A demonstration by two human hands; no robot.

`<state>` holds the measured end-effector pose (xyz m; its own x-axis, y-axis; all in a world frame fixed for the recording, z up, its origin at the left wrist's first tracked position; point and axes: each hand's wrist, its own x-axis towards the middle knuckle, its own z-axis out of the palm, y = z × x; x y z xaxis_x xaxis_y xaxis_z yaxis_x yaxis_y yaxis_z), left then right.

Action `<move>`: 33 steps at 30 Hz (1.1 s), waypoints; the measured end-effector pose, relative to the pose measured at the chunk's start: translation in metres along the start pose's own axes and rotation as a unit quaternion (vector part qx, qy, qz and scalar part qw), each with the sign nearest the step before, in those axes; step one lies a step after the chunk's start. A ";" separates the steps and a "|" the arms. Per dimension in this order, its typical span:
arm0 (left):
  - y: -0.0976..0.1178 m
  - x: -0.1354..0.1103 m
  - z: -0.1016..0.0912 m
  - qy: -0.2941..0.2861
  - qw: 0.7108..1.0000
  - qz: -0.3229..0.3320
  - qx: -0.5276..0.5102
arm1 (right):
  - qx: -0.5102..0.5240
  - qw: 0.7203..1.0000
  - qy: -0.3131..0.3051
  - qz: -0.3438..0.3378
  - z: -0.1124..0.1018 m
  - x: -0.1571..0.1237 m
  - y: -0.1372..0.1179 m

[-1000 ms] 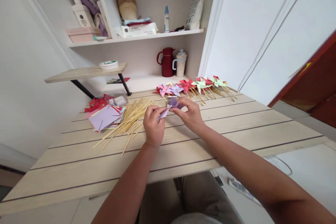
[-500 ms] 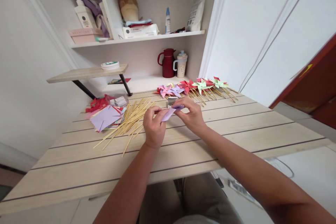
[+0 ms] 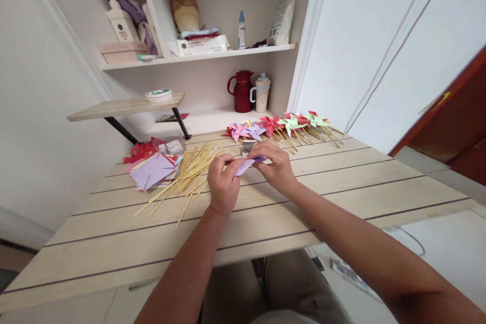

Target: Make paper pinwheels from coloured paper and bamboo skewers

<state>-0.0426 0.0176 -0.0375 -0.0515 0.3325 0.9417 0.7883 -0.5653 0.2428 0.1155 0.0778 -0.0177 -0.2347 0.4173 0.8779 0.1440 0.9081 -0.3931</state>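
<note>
Between my two hands is a piece of purple paper (image 3: 244, 166), held above the tabletop. My left hand (image 3: 224, 182) pinches its left side between thumb and fingers. On the other side, my right hand (image 3: 276, 166) grips the paper's right end, which curls over near the fingertips. Just behind the hands sits a small silvery box (image 3: 248, 147), partly covered by my right fingers. Left of my left hand lies a loose pile of thin wooden sticks (image 3: 193, 169). Beside the sticks is a stack of cut paper squares (image 3: 150, 171) with a purple one on top.
Finished paper pinwheels (image 3: 291, 124) on sticks lie along the table's back right. A dark red jug (image 3: 243, 91) and a speckled cup (image 3: 261, 93) stand behind them. A small raised wooden shelf (image 3: 125, 106) is at the back left of the slatted table (image 3: 304, 217).
The right end of the purple paper is now curled over more in my right fingers. Both hands stay in nearly the same place.
</note>
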 end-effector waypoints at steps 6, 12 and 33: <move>-0.002 0.001 0.000 -0.011 1.000 0.019 0.004 | -0.039 0.998 0.003 -0.040 0.001 -0.002 0.005; -0.001 -0.001 0.000 -0.015 1.000 -0.002 0.006 | -0.050 0.998 0.004 -0.037 0.003 -0.001 0.004; -0.050 0.017 -0.032 0.256 0.913 -0.318 0.006 | -0.032 0.998 0.044 0.035 -0.014 0.004 0.017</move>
<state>-0.1027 0.0273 -0.0259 -0.7783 0.1919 0.5978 0.5059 -0.3723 0.7781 0.1309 0.0947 -0.0168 -0.1376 0.4723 0.8706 0.2196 0.8717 -0.4381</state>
